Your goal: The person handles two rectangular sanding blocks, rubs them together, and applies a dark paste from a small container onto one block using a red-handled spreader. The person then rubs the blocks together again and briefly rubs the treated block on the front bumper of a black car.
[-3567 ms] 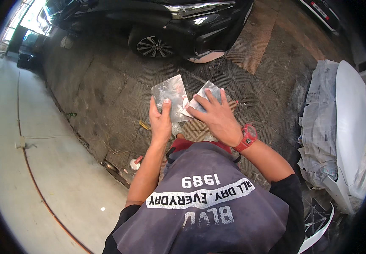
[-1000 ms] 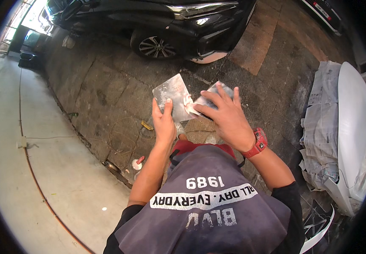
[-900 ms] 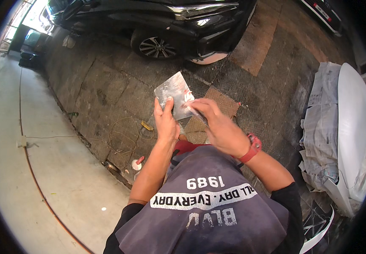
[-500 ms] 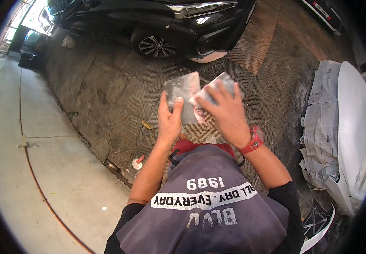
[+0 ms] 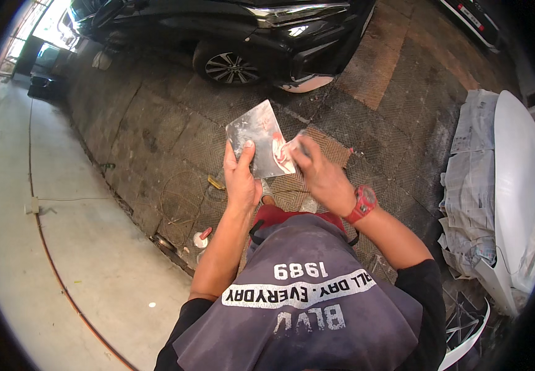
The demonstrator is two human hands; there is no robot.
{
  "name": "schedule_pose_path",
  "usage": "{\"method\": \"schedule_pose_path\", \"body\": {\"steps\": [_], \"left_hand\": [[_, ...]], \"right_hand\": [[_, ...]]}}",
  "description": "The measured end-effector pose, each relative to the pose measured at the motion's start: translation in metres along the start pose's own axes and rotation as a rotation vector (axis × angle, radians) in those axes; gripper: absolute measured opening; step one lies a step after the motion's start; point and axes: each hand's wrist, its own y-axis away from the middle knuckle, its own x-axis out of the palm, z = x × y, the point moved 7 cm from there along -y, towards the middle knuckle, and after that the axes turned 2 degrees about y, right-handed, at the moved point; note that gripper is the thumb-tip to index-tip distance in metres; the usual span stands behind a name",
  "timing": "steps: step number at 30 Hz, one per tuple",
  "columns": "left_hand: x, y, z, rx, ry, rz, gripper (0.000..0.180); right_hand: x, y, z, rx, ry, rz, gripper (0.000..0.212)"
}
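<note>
Grips plate (image 5: 258,127) at lower left with left hand (image 5: 241,179), thumb on upper face, fingers behind. Clasps blurred spreader (image 5: 294,143) in right hand (image 5: 329,184), fingers bent, at plate's right edge, beside pinkish-white paste (image 5: 282,156). Cannot tell exact contact there. Holds both above mat (image 5: 333,146). Wears red watch (image 5: 364,203) on right wrist.

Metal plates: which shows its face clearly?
The plate in the left hand: smeared face in view. The other plate, in the right hand, is blurred, partly hidden.
</note>
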Motion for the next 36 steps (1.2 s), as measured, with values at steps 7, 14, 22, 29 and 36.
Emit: {"method": "schedule_pose_path", "body": {"steps": [7, 14, 22, 29, 36], "left_hand": [[-0.006, 0.006, 0.016, -0.218, -0.021, 0.063, 0.04], [-0.019, -0.007, -0.01, 0.137, -0.304, -0.11, 0.042], [-0.016, 0.007, 0.01, -0.349, -0.062, 0.06, 0.055], [-0.022, 0.011, 0.01, -0.345, 0.0, 0.07, 0.056], [-0.012, 0.009, 0.002, -0.057, -0.388, 0.157, 0.055]], "right_hand": [[-0.026, -0.019, 0.006, 0.072, -0.46, -0.133, 0.064], [-0.004, 0.0, 0.009, 0.698, -1.517, 0.027, 0.048], [-0.04, -0.009, -0.053, 0.582, -1.44, 0.001, 0.05], [-0.007, 0.017, -0.081, 0.514, -0.933, 0.164, 0.044], [-0.038, -0.026, 0.019, -0.044, 0.231, -0.09, 0.057]]}}
